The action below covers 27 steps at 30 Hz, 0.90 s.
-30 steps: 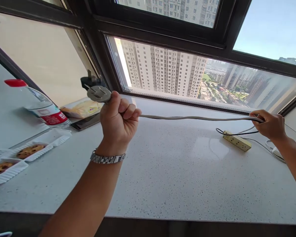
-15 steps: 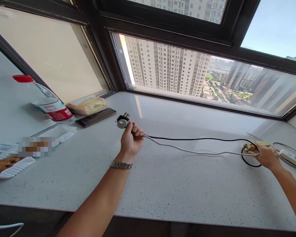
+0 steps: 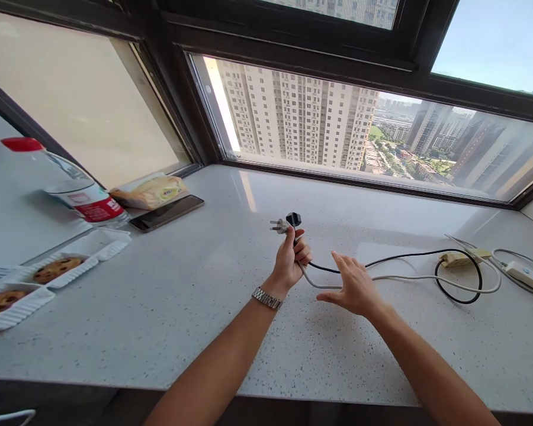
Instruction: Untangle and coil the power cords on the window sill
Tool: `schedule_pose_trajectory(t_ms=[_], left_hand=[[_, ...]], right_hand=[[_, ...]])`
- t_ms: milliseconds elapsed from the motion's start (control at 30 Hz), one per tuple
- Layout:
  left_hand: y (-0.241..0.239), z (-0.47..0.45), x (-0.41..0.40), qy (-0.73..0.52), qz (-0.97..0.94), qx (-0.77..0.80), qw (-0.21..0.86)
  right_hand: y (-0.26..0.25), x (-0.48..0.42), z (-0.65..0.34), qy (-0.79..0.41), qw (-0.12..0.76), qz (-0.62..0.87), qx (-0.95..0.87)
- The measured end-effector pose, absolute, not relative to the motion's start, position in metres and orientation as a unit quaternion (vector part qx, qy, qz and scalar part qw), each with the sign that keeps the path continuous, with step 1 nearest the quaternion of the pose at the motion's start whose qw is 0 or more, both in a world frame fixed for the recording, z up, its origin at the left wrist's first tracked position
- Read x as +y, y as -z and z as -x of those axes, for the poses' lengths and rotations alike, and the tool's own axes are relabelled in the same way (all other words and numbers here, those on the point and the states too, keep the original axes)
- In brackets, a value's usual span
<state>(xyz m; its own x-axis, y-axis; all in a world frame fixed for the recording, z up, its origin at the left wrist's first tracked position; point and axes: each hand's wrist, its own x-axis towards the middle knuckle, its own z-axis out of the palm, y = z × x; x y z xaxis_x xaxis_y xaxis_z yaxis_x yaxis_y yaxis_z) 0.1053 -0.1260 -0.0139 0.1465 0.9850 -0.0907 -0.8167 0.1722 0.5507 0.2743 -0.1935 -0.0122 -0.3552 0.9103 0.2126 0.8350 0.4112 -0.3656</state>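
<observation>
My left hand [image 3: 292, 260], with a metal-band watch at its wrist, is closed round two power cords just below their plugs. A white plug [image 3: 279, 226] with bare prongs and a black plug [image 3: 294, 219] stick out above the fist. My right hand [image 3: 355, 284] is open beside it, thumb and fingers spread over the cords. The black cord [image 3: 400, 256] and the white cord [image 3: 408, 277] run right and loop near a yellowish block [image 3: 464, 258]. Whether my right fingers touch the cords I cannot tell.
A white power strip [image 3: 528, 278] lies at the far right of the speckled counter [image 3: 169, 307]. To the left are a red-capped bottle [image 3: 84, 192], a soft yellow packet [image 3: 155, 192], a phone [image 3: 167, 213] and a plastic tray [image 3: 109, 244] with cookies. Windows [image 3: 302, 124] border the back.
My left hand has moved right with the plugs. My right hand has let go of the cords near the yellowish block and come left, opening beside my left hand.
</observation>
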Motion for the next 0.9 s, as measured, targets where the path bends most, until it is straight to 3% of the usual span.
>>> schedule_pose_trajectory(t_ms=[133, 333, 500, 733, 900], left_hand=[[0.009, -0.090, -0.125, -0.613, -0.165, 0.212, 0.743], [-0.005, -0.050, -0.110, -0.703, -0.118, 0.180, 0.678], [-0.002, -0.038, -0.103, -0.729, -0.097, 0.181, 0.653], [0.014, -0.092, -0.125, -0.617, -0.176, 0.243, 0.727], [0.016, -0.113, -0.141, -0.582, -0.191, 0.209, 0.762]], right_hand=[[0.037, -0.178, -0.272, -0.103, 0.121, 0.561, -0.813], [0.030, -0.179, -0.314, -0.197, 0.074, 0.582, -0.785], [0.030, -0.184, -0.312, -0.270, 0.102, 0.544, -0.788], [0.039, -0.183, -0.296, -0.203, 0.161, 0.628, -0.734], [0.037, -0.188, -0.291, -0.216, 0.151, 0.614, -0.744]])
